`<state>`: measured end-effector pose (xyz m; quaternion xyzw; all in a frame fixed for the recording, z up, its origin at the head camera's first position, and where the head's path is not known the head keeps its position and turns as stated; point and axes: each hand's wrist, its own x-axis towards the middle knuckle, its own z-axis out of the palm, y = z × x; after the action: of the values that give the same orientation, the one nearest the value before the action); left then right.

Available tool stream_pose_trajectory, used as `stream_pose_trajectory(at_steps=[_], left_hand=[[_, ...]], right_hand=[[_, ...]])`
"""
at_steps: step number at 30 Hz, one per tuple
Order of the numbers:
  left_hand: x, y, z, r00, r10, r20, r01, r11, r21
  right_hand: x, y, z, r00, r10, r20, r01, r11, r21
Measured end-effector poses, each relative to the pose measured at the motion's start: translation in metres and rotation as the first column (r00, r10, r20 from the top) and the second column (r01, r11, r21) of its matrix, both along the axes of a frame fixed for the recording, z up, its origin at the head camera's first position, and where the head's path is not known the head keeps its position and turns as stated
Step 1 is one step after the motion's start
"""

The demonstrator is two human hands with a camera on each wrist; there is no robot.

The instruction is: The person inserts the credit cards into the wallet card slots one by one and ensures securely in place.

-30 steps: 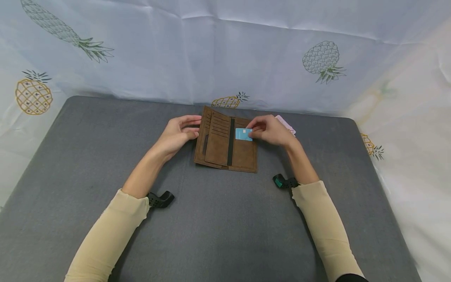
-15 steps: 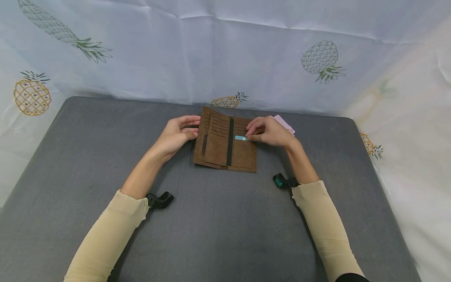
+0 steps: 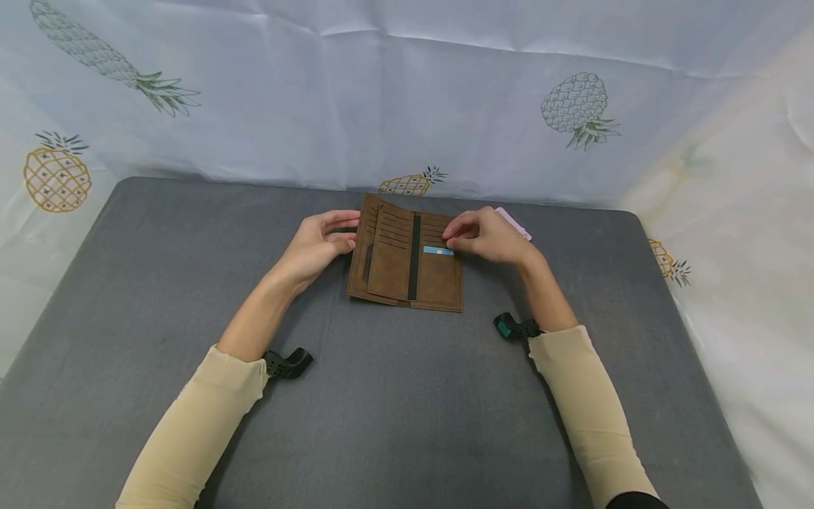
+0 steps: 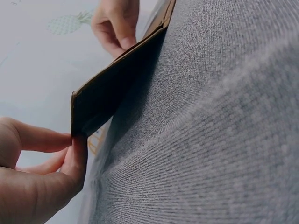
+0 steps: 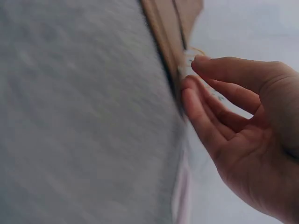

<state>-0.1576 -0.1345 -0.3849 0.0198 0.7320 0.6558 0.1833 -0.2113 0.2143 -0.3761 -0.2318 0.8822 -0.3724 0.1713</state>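
Observation:
A brown wallet (image 3: 389, 272) lies spread on the table, its left side tilted up. My left hand (image 3: 311, 249) pinches that raised edge between thumb and fingers, as the left wrist view shows with the hand (image 4: 42, 172) at a corner of the wallet (image 4: 117, 79). In a slot of the wallet's right side sits a blue card (image 3: 436, 250), only a narrow strip showing. Against the right side, by the card, is my right hand (image 3: 491, 237). In the right wrist view this hand (image 5: 247, 121) touches the wallet's edge, thumb and fingertips apart.
A pink item (image 3: 514, 222) lies on the grey table (image 3: 407, 396) just behind my right hand, partly hidden by it. Beyond the table's far edge hangs a pale cloth (image 3: 470, 106) with printed pineapples. Black devices are strapped at both wrists.
The blue card has gone down into its slot, from mostly visible to a thin strip. My right fingers have let go of it. My left hand keeps its hold on the wallet.

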Motion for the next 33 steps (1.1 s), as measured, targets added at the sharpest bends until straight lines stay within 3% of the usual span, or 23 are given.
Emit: stream_pose_trajectory(at_steps=[4,9,15,19,23,33], left_hand=[[0.000,0.000,0.000,1.000,-0.003,0.000,0.003,1.000,0.005],[0.000,0.001,0.000,1.000,-0.003,-0.006,0.003,1.000,0.007],[0.000,0.001,-0.001,1.000,-0.001,-0.007,0.001,1.000,0.007],[0.000,0.000,-0.002,1.000,0.001,-0.007,0.000,1.000,0.006],[0.000,0.000,-0.002,1.000,0.000,-0.005,0.000,1.000,0.006],[0.000,0.000,-0.002,1.000,0.001,-0.004,-0.001,1.000,0.004]], right_hand=[[-0.001,0.019,0.009,0.996,-0.088,-0.002,0.088,0.996,0.021],[-0.005,0.043,0.014,0.970,-0.243,0.001,0.243,0.968,0.057],[-0.010,0.057,0.010,0.950,-0.310,-0.036,0.312,0.945,0.094],[-0.012,0.061,0.007,0.928,-0.362,-0.090,0.373,0.915,0.154],[-0.014,0.063,0.006,0.920,-0.384,-0.079,0.392,0.891,0.230],[-0.015,0.067,0.004,0.924,-0.372,-0.092,0.383,0.882,0.274]])
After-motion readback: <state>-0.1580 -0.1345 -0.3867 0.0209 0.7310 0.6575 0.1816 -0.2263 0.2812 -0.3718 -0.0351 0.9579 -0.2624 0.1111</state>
